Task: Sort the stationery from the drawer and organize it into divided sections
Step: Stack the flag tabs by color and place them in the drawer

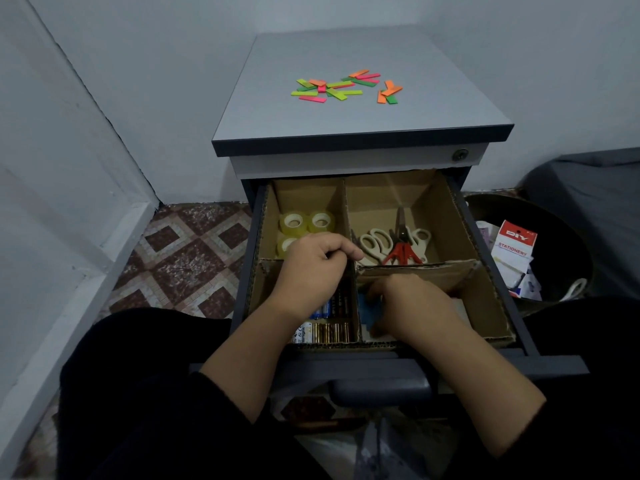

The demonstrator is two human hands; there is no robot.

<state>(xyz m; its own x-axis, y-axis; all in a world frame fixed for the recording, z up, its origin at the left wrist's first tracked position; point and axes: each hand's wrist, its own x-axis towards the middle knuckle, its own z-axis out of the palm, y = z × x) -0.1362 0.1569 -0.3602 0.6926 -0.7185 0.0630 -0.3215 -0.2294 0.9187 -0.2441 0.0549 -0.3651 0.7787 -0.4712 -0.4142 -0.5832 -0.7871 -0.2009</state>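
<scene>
The open drawer (381,362) with its cardboard divider (415,270) is the landmark here, and everything sorted so far sits in one of its four sections. In the far left section lie the clear tape rolls (306,223), packed close together, presumably grouped there as one kind. In the near left section the batteries (327,332) lie in rows against the front wall, which keeps them from rolling about. The left hand (313,268) hovers over the wall between these two left sections, fingers curled tight with thumb and forefinger meeting near the centre of the divider; whether that grip pinches the cardboard edge, steadying it, or some small item, I cannot tell. Right of the centre wall, the far section holds the scissors (391,245), cream-handled pairs and a red-handled one, blades pointing to the back. In the near right section the right hand (412,306) reaches down, fingers bent around a blue item (367,306), likely tucking it into place; the hand hides most of it, so how firm the grip is stays uncertain. Behind the drawer, on the cabinet's worktop (450,109), the coloured sticky tabs (341,86) lie scattered and not yet sorted. Right of the drawer stands a dark bin (561,237) with a stationery packet (514,247) inside.
</scene>
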